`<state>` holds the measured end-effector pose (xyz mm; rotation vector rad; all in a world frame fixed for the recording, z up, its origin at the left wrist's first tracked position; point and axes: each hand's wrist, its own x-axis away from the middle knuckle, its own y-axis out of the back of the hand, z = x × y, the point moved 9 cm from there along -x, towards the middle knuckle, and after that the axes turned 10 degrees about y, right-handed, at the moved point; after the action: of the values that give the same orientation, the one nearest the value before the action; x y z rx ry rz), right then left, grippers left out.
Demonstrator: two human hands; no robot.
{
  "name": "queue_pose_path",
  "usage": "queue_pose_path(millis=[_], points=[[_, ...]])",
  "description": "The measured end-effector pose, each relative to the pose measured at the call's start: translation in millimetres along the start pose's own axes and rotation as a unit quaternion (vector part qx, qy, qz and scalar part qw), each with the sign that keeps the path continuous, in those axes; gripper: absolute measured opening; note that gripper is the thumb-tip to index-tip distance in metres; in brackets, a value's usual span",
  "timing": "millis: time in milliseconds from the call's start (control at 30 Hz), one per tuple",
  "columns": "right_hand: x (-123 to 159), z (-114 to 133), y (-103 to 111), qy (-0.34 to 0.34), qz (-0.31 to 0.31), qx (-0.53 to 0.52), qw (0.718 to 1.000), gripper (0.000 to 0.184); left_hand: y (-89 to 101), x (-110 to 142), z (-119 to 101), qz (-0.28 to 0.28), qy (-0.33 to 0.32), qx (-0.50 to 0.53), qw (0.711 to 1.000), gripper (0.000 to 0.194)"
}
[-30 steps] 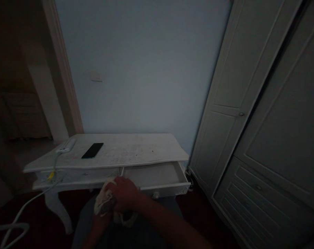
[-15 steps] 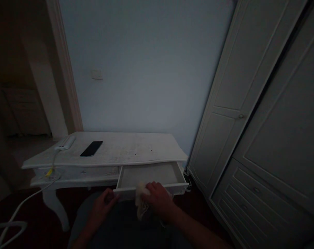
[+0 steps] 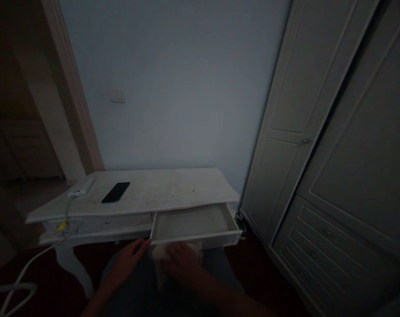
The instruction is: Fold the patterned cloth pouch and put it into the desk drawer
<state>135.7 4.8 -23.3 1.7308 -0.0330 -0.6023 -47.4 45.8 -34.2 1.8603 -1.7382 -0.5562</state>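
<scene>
A white drawer [image 3: 227, 240] is pulled out from the right part of a white desk [image 3: 167, 187]. At the drawer's left front corner is my left hand [image 3: 130, 259], its fingertips closed on the edge. My right hand [image 3: 182, 262] is pressed against the drawer's front face with a pale cloth [image 3: 158, 255] bunched under its fingers. The cloth hangs down below the hand, a little blurred. No objects show on the drawer's pale bottom.
A dark phone [image 3: 116, 192] lies on the desk's left half, near a white power strip [image 3: 82, 187] whose cable [image 3: 28, 263] trails down left. To the right stands a white wardrobe [image 3: 279, 163] with drawers. A wall switch [image 3: 117, 95] is above the desk.
My right hand has moved left and down with the cloth, from the drawer's top front edge to its front face. My left hand stays at the corner.
</scene>
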Motion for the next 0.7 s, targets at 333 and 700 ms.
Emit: queue_pose_path(millis=[333, 700], points=[[106, -84, 85, -0.207, 0.068, 0.002, 0.976, 0.046, -1.5, 10, -12, -0.007, -0.003, -0.03, 1.0, 0.044], [84, -66, 57, -0.172, 0.066, -0.02, 0.983, 0.043, -1.9, 6, -6, -0.003, -0.009, -0.03, 1.0, 0.044]])
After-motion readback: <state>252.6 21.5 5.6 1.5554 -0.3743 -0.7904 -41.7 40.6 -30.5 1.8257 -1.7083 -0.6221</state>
